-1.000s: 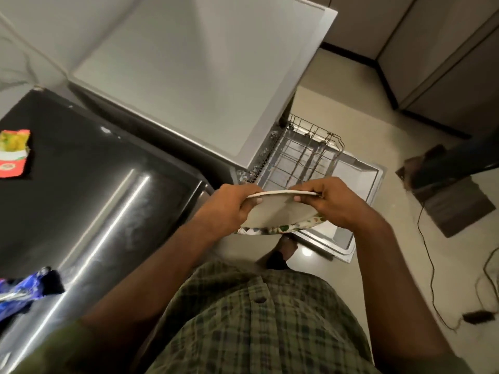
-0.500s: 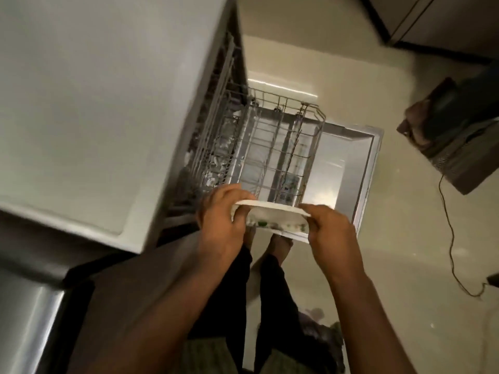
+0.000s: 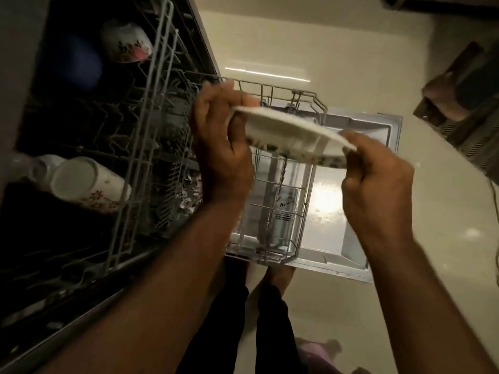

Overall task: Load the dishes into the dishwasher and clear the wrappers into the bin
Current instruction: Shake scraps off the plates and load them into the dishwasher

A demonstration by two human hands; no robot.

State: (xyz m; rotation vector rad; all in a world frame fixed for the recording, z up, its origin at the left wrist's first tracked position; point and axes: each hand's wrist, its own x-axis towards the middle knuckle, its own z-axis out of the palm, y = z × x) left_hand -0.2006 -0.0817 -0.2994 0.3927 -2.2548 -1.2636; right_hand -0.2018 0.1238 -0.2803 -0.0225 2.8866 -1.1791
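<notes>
A white plate with a floral rim point(image 3: 289, 133) is held edge-on between both hands above the pulled-out lower rack point(image 3: 280, 211) of the open dishwasher. My left hand point(image 3: 218, 147) grips the plate's left edge. My right hand point(image 3: 378, 182) pinches its right edge. The upper rack point(image 3: 145, 136) at the left holds a floral bowl point(image 3: 125, 44) and a white floral mug point(image 3: 86, 184) lying on its side.
The open dishwasher door point(image 3: 351, 201) lies flat over the floor below the lower rack. My legs and feet point(image 3: 272, 306) stand just in front of it. A dark box-like object point(image 3: 464, 103) and a cable sit on the floor at right.
My head has leaned down towards the dishwasher, so the racks now fill the view. Both hands carried the plate forward over the lower rack, and it tilted down to the right.
</notes>
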